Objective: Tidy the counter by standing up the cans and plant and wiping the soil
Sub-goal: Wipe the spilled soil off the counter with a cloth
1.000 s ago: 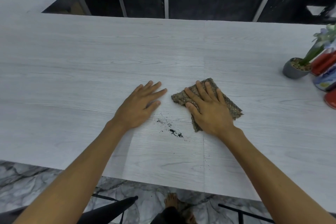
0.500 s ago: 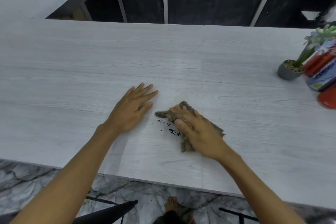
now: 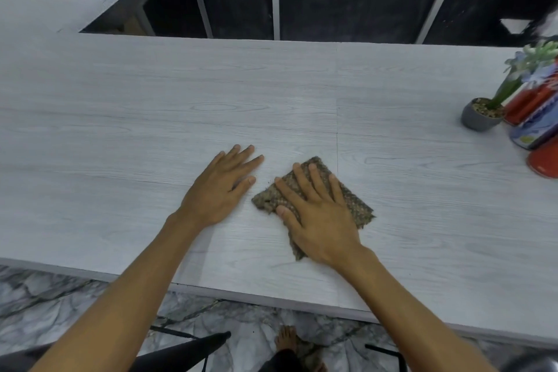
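Brown woven cleaning cloth (image 3: 356, 202) lies flat on the pale grey wood-grain counter (image 3: 151, 118) under the right hand (image 3: 317, 214), whose fingers are spread and pressed down on it, gripping nothing; a few dark soil specks (image 3: 265, 187) show at the cloth's left edge. The left hand (image 3: 220, 190) rests just beside it, palm down, fingers loosely spread on the bare counter. Well apart at the far right, the small potted plant (image 3: 483, 115) stands upright in its grey pot, next to the red and blue cans (image 3: 534, 127).

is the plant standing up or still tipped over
Upright: the plant's pot sits on its base on the counter, rim up, stem rising beside the cans.
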{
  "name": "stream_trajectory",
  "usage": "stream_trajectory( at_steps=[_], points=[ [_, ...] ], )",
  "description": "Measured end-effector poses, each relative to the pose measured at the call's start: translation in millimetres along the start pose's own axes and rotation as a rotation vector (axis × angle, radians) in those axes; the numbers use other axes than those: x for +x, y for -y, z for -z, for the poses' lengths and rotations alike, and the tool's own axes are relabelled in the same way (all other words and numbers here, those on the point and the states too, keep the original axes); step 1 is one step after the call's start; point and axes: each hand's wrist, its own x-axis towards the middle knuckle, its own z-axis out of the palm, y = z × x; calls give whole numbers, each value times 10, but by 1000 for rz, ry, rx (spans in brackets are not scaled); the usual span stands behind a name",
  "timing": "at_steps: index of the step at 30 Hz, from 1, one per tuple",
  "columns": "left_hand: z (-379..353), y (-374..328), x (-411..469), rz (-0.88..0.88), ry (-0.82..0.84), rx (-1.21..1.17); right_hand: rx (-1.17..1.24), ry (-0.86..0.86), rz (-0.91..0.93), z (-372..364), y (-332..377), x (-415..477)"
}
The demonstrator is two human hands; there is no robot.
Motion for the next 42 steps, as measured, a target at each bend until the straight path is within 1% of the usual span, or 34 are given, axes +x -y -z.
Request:
stream_trajectory(
  at_steps=[2, 5, 7, 10, 13, 16, 19, 22, 25, 27, 29, 31, 32, 36, 39, 42],
  points=[
    [1, 2, -10, -3, 0, 7, -10, 14, 27, 17, -69, -76],
    [-3, 8, -12, -6, 3, 17, -4, 4, -43, 70, -184, 43],
    [-14, 14, -3, -1, 6, 18, -4, -1, -76, 47, -117, 152],
    [-14, 24, 2, -4, 12, 17, 3, 23, 6, -19, 98, 130],
    [2, 34, -16, -12, 21, 29, -17, 52, 52, 8, 48, -3],
    [11, 23, -21, -10, 25, 33, -21, 33, -16, 56, -117, 21],
    [3, 27, -5, -8, 24, 34, -27, 15, -88, 29, -111, 115],
    [-2, 38, 9, -20, 26, 29, -23, 28, -17, 21, -31, 57],
    [-2, 39, -3, -22, 30, 34, -19, 44, 54, 51, -121, -87],
    [-7, 36, -10, -21, 29, 40, -9, 30, 15, 89, -233, -65],
    [-16, 34, -11, -19, 28, 36, -17, 12, -63, 98, -297, 40],
    [-20, 40, -9, -19, 29, 35, -16, -8, -110, 63, -230, 131],
    [-22, 41, -4, -18, 28, 34, -17, -15, -98, 41, -165, 145],
    [-7, 36, -6, -14, 25, 1, -21, -2, 47, -17, -27, 9],
    [43, 46, -17, 30, 23, -124, 66, -50, 38, 9, -99, 16],
    [118, 110, -65, 82, -9, -135, 275, -74, -73, 46, -73, 206]
  ],
)
